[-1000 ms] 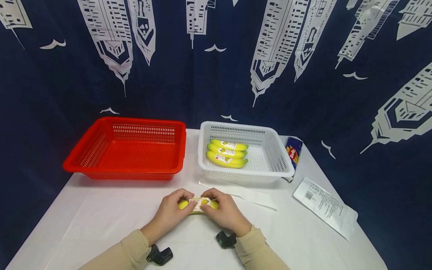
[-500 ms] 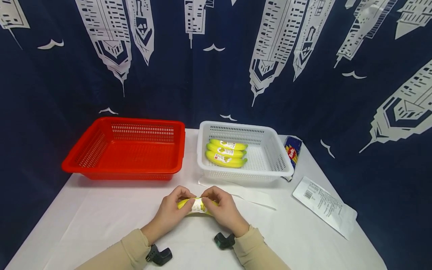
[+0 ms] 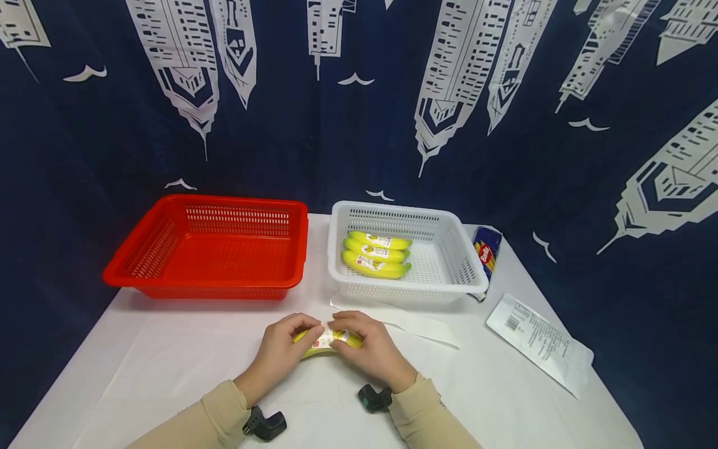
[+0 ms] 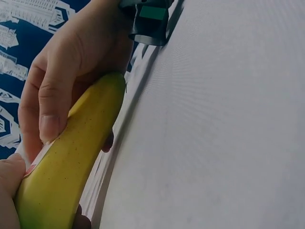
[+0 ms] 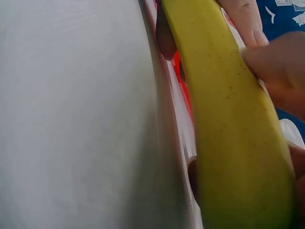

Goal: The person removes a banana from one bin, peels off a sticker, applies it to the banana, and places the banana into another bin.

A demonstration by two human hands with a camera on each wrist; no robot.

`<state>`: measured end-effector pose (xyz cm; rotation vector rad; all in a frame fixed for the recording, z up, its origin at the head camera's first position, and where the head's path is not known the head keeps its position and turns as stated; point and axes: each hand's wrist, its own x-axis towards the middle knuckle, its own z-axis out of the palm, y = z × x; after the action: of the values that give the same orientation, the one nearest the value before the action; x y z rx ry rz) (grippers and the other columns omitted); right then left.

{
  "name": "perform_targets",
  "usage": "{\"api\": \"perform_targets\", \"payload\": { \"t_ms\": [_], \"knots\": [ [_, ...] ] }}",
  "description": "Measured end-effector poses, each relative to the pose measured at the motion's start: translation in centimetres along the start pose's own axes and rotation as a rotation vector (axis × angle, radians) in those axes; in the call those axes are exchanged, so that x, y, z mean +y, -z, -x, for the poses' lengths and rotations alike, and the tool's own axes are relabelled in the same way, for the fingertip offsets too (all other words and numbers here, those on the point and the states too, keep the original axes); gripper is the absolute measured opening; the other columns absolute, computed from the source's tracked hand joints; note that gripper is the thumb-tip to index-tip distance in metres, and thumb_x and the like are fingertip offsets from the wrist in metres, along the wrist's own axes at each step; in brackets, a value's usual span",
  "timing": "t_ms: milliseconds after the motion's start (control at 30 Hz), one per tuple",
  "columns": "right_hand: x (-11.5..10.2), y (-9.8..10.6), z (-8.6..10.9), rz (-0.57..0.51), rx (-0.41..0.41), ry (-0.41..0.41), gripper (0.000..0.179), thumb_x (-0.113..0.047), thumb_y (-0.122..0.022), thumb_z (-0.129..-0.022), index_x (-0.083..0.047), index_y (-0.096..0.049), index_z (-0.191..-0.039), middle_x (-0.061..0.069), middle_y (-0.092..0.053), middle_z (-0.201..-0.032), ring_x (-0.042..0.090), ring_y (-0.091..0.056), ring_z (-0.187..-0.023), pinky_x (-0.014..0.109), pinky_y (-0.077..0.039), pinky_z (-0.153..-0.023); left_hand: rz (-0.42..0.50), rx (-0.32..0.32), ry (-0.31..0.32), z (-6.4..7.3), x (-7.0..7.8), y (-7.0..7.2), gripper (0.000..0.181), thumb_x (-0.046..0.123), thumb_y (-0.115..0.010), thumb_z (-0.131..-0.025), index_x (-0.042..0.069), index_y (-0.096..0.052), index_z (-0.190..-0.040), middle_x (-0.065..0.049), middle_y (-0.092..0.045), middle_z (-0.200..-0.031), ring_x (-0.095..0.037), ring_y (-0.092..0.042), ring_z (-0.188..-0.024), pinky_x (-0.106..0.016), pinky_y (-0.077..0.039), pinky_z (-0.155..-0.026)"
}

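Both hands hold one yellow banana a little above or at the table's front middle. My left hand grips its left part, and my right hand its right part. A white printed label lies across the top of the banana, with both thumbs at it. From the left wrist, the banana shows small dark specks and a greenish tip, and the label appears edge-on under the thumbs. In the right wrist view the banana fills the middle, with fingertips partly hidden behind it.
A red basket stands at the back left. Beside it, a white basket contains three labelled bananas. To the right lie a blue pasta pack and a silver printed pouch. A white paper strip lies behind the hands.
The fingertips, earlier bunched at the label's upper edge, now spread flatter over it. The banana has turned slightly, with its left end lower. The baskets and packs have not moved.
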<state>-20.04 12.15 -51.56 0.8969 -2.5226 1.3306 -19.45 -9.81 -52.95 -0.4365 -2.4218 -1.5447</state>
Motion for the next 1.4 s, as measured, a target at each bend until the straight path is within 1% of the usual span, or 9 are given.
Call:
{"api": "perform_targets", "payload": {
  "t_ms": [100,233,400,500,633,800,1067,1233,1400],
  "knots": [
    [0.1,0.1,0.0,0.076,-0.045,0.041,0.033,-0.021,-0.083,-0.087,-0.016,-0.076,-0.119,0.008,-0.07,-0.13,0.02,-0.066,-0.122,0.041,-0.053,-0.103,-0.007,0.011,-0.022,0.0,-0.2,-0.1,0.01,0.021,-0.083,-0.088,0.025,-0.078,-0.096,0.016,-0.073,-0.092,-0.003,-0.068,-0.089,-0.026,-0.058,-0.085],
    [0.0,0.3,-0.1,0.129,-0.101,0.031,0.042,-0.026,-0.083,-0.088,-0.009,-0.074,-0.125,0.008,-0.069,-0.131,0.021,-0.066,-0.122,0.04,-0.054,-0.102,-0.027,0.005,-0.042,0.0,-0.3,0.0,0.013,0.022,-0.085,-0.086,0.025,-0.079,-0.097,0.016,-0.073,-0.096,-0.004,-0.069,-0.093,-0.025,-0.057,-0.086],
    [-0.3,0.9,-0.2,0.15,-0.12,-0.036,0.044,-0.029,-0.083,-0.089,-0.006,-0.074,-0.124,0.006,-0.069,-0.13,0.02,-0.067,-0.118,0.038,-0.055,-0.099,-0.096,-0.11,-0.12,0.0,-0.4,0.3,0.036,0.027,-0.091,-0.079,0.027,-0.078,-0.112,0.016,-0.071,-0.112,-0.007,-0.066,-0.106,-0.028,-0.054,-0.093],
    [-0.2,1.2,-0.3,0.155,-0.135,-0.08,0.047,-0.032,-0.083,-0.089,-0.005,-0.073,-0.126,0.006,-0.069,-0.132,0.022,-0.067,-0.12,0.04,-0.055,-0.099,-0.128,-0.153,-0.141,0.2,-0.3,0.3,0.043,0.027,-0.092,-0.078,0.026,-0.076,-0.117,0.016,-0.069,-0.115,-0.006,-0.064,-0.105,-0.029,-0.054,-0.091],
    [-0.3,1.7,-0.3,0.182,-0.188,-0.117,0.054,-0.034,-0.08,-0.09,-0.003,-0.069,-0.132,0.009,-0.067,-0.137,0.026,-0.062,-0.127,0.045,-0.051,-0.106,-0.152,-0.138,-0.098,0.2,-0.2,0.2,0.038,0.025,-0.092,-0.078,0.027,-0.076,-0.113,0.018,-0.069,-0.11,-0.004,-0.063,-0.1,-0.028,-0.053,-0.089],
    [-0.3,2.1,-0.2,0.238,-0.232,-0.107,0.052,-0.03,-0.08,-0.091,-0.002,-0.067,-0.133,0.012,-0.067,-0.135,0.026,-0.06,-0.128,0.045,-0.05,-0.107,-0.147,-0.146,-0.043,0.1,0.1,0.1,0.032,0.025,-0.091,-0.079,0.03,-0.074,-0.106,0.019,-0.068,-0.104,-0.004,-0.063,-0.099,-0.029,-0.053,-0.091],
    [-0.1,2.3,-0.1,0.247,-0.227,-0.055,0.048,-0.027,-0.08,-0.09,-0.002,-0.07,-0.13,0.012,-0.07,-0.129,0.027,-0.063,-0.123,0.045,-0.052,-0.103,-0.179,-0.238,-0.041,0.2,0.1,0.1,0.036,0.028,-0.084,-0.086,0.033,-0.073,-0.12,0.019,-0.063,-0.109,-0.003,-0.061,-0.099,-0.027,-0.052,-0.09],
    [-0.2,2.2,0.0,0.254,-0.224,-0.096,0.046,-0.026,-0.08,-0.089,-0.003,-0.072,-0.128,0.011,-0.071,-0.128,0.024,-0.063,-0.122,0.042,-0.053,-0.103,-0.2,-0.22,-0.021,0.2,0.2,0.0,0.032,0.03,-0.086,-0.084,0.033,-0.073,-0.113,0.018,-0.063,-0.107,-0.003,-0.061,-0.099,-0.029,-0.051,-0.09],
    [-0.3,2.4,0.0,0.238,-0.22,-0.103,0.044,-0.026,-0.08,-0.088,-0.003,-0.073,-0.125,0.009,-0.072,-0.126,0.024,-0.063,-0.122,0.044,-0.052,-0.104,-0.208,-0.209,-0.014,0.2,0.1,0.1,0.032,0.03,-0.086,-0.084,0.032,-0.072,-0.112,0.019,-0.064,-0.107,-0.002,-0.06,-0.099,-0.029,-0.051,-0.091]
  ]
}}
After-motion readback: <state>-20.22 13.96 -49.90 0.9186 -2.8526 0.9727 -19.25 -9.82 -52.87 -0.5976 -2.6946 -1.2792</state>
